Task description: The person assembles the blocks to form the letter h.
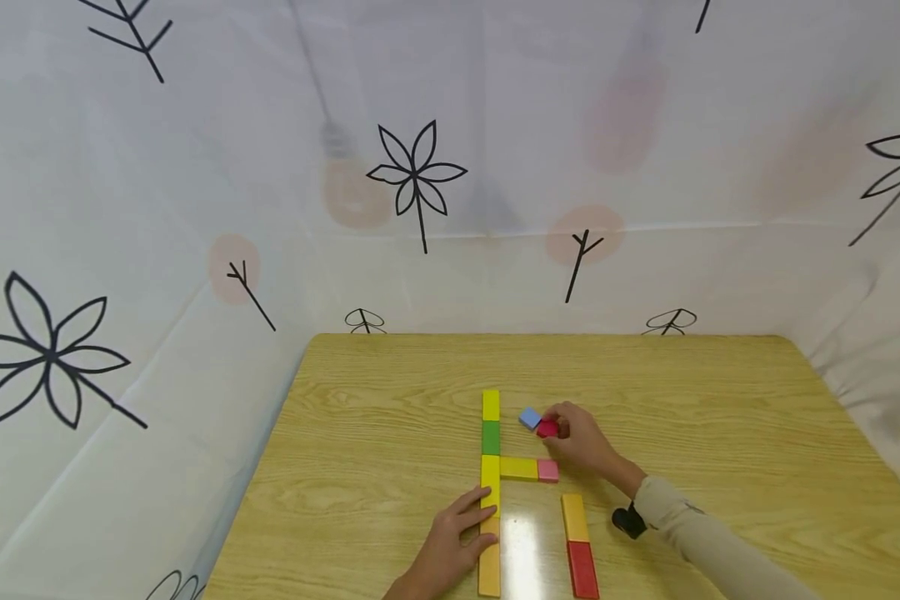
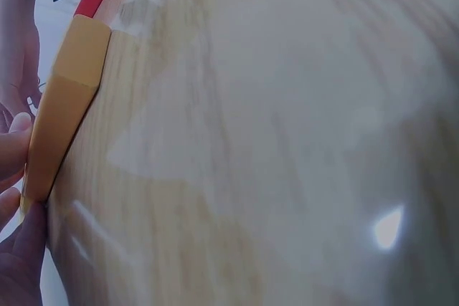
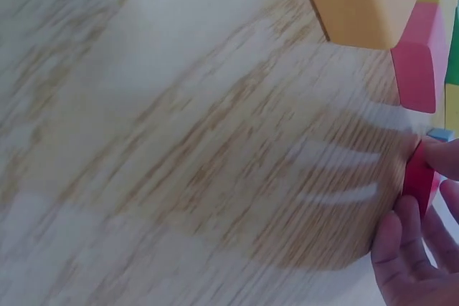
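Observation:
My right hand (image 1: 583, 440) pinches a small red block (image 1: 547, 428) between thumb and fingers, low over the table. Just left of it lies a small blue block (image 1: 529, 417). In the right wrist view, fingertips hold the sides of the red block (image 3: 418, 177). My left hand (image 1: 448, 540) rests with extended fingers across a straight column of blocks, touching a yellow block (image 1: 490, 475) and an orange block (image 1: 489, 562). A green block (image 1: 491, 437) and another yellow block (image 1: 491, 405) top that column.
A yellow block (image 1: 519, 468) and a pink block (image 1: 547, 471) branch rightward from the column. Nearer the front right, an orange block (image 1: 574, 517) meets a long red block (image 1: 582, 570) end to end. Patterned white cloth (image 1: 487, 283) stands behind the wooden table (image 1: 375, 417).

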Available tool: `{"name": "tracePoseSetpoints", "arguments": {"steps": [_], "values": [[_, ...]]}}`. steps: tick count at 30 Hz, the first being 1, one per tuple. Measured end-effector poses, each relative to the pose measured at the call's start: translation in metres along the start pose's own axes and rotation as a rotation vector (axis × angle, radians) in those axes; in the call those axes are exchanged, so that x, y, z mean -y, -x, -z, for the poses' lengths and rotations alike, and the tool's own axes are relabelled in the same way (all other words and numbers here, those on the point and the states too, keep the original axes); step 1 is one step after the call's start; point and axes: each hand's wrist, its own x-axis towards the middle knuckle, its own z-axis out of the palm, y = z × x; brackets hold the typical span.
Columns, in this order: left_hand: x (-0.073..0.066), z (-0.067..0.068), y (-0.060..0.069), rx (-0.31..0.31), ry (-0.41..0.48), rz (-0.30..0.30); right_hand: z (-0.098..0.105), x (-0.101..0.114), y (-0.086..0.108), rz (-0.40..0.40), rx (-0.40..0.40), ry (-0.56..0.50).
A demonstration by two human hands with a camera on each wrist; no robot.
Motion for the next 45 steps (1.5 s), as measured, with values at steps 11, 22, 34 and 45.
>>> {"name": "tracePoseSetpoints", "arguments": {"steps": [11,22,34,45], "values": [[-0.002,0.001,0.001,0.006,0.019,0.033,0.006,0.0,0.007,0.029,-0.038,-0.025],[-0.003,0.002,0.001,0.007,0.013,0.038,0.019,0.002,0.015,0.016,-0.003,0.009],[-0.004,0.003,0.001,0.023,0.03,0.074,0.034,0.006,0.029,0.079,-0.018,-0.008],[-0.004,0.001,0.001,0.021,0.008,0.053,0.04,0.006,0.042,0.134,0.013,-0.056]]}}
